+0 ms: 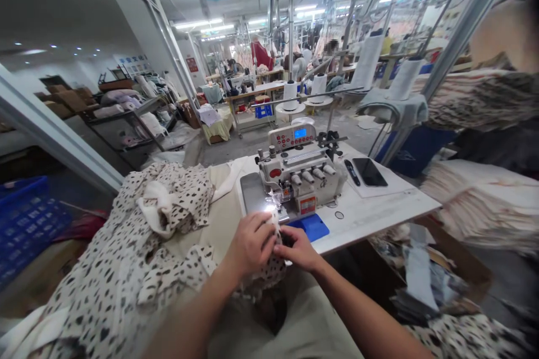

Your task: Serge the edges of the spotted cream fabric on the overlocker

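Observation:
A white sewing machine (301, 171) with a lit blue display and several thread knobs stands on the white table. Just in front of its lit needle area, my left hand (252, 241) is closed on a piece of spotted fabric (272, 272), its fingers bent over the upper edge. From the right, my right hand (298, 248) pinches the same piece between thumb and fingers. The fabric hangs down below both hands toward my lap. A large heap of cream fabric with dark spots (113, 258) lies to the left.
A phone (369, 172) and a black pen-like tool (352, 173) lie right of the machine. Thread cones (290, 95) stand behind it. A blue basket (29, 224) is at far left, a box of scraps (458, 269) below right, and stacked fabric (484, 196) at right.

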{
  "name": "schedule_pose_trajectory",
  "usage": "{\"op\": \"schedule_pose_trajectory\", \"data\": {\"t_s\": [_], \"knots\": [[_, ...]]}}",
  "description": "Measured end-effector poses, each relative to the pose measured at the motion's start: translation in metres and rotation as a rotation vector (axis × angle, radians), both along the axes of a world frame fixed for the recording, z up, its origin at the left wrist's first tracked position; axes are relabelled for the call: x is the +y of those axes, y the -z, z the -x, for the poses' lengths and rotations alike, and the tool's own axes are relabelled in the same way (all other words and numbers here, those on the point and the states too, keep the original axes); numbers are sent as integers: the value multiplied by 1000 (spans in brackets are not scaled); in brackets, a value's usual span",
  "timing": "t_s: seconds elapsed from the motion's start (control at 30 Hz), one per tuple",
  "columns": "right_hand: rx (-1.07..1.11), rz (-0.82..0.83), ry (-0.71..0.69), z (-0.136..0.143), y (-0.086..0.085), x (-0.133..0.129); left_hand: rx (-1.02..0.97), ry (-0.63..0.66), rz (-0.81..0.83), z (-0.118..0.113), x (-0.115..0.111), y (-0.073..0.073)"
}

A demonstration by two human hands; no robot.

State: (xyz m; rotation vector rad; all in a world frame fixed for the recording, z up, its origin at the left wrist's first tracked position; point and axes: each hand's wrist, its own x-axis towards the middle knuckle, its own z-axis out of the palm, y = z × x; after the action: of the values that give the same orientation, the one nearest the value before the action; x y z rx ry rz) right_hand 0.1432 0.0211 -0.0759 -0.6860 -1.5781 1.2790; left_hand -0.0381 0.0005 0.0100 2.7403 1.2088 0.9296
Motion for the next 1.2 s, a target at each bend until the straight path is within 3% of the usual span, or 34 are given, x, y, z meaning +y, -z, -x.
{"op": "schedule_pose_trajectory", "data": {"t_s": [0.13,0.3,0.4,0.63,0.87,1.2], "knots": [[54,38,86,1,5,-1,-10,39,-25,-8,1,9],[279,226,181,1,19,1,57,-99,-51,-20,-1,10],[299,285,189,0,21,2,77,-156,-65,-26,-2,11],[198,232,200,-1,12,0,85,-177,-77,-27,2,9],[156,187,246,0,19,1,123,-216,-133,-27,-5,11],[158,197,241,1,14,0,139,-143,-188,-31,-9,9]]}}
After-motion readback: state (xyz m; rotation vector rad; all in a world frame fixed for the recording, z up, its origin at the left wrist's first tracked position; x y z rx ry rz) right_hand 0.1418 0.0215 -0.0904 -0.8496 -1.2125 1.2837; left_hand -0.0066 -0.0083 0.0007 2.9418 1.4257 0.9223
